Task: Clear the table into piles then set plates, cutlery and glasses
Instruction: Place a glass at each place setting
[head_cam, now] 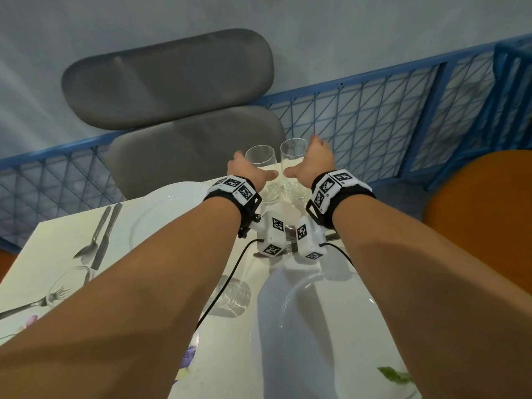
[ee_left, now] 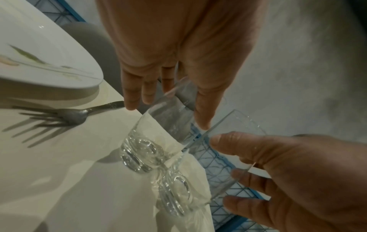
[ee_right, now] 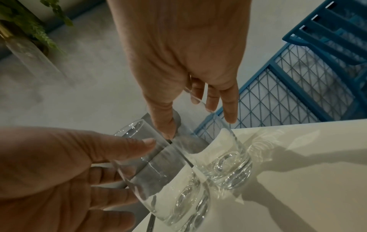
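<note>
White and glossy, a round plate (head_cam: 302,326) lies nearest on the pale bench (head_cam: 57,240), with a ribbed clear glass (head_cam: 234,298) lying just left of it. A second plate (head_cam: 161,208) sits further left, beside a spoon (head_cam: 93,240) and knife (head_cam: 106,237); a fork (head_cam: 34,303) lies at the near left edge. At the far edge two clear, thick-based tumblers stand upright side by side. The left hand (head_cam: 244,174) wraps its grip around the left tumbler (head_cam: 263,171), thumb one side, fingers the other; the right hand (head_cam: 312,162) grips the right tumbler (head_cam: 293,168) likewise (both bases rest on the bench). Beyond stand a grey padded chair (head_cam: 172,82) and blue wire-mesh railing (head_cam: 374,116).
</note>
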